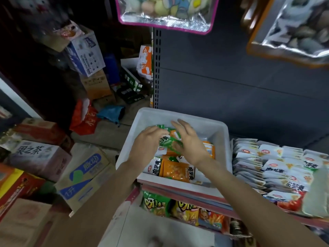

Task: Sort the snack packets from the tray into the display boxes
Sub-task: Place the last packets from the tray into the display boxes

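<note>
A white plastic tray stands on the shelf and holds small orange packets and green packets. Both of my hands are inside it. My left hand grips a bunch of green packets, fingers curled round them. My right hand is beside it with the upper fingers spread, and its thumb and lower fingers seem to pinch the same green packets. To the right of the tray, display boxes hold rows of white packets standing on edge.
A lower shelf shows green and yellow snack bags. Cardboard cartons are stacked on the floor to the left. Toy bags hang overhead in front of a grey shelf back panel.
</note>
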